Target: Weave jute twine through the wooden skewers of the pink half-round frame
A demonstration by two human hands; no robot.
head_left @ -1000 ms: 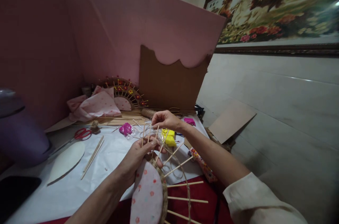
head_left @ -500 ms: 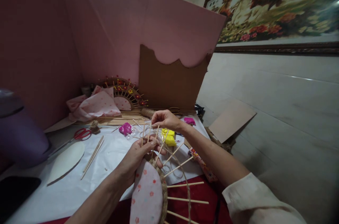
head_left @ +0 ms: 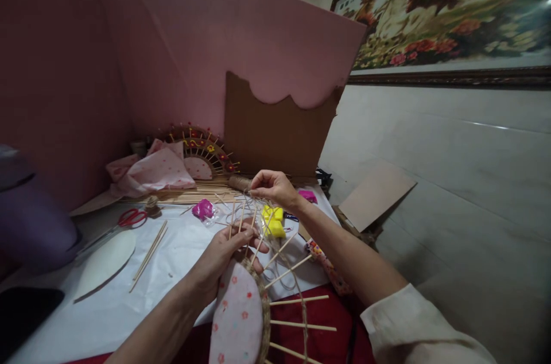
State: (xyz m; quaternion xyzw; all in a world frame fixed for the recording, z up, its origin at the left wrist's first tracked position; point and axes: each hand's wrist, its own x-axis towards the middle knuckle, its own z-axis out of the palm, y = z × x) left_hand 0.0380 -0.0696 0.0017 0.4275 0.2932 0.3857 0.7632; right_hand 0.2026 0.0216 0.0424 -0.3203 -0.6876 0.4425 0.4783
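My left hand is closed around the upper end of a half-round fan frame, its thumb pressed by the thin wooden sticks that fan out from the edge. The frame's centre is a panel of pale pink floral cloth, bordered with braided twine. A strand of twine crosses the sticks in an arc. Above the stick tips, my right hand pinches what looks like the thin twine, its fingertips together. Part of the strand near the fingertips is hard to make out.
Red-handled scissors, a white oval piece and loose sticks lie to the left. Pink and yellow packets sit beyond my hands. Behind are a twine spool, a finished fan and cardboard. A purple bottle stands left.
My right hand has lifted slightly up and away from the stick tips, still pinching. My left hand and the fan frame have stayed almost in place.
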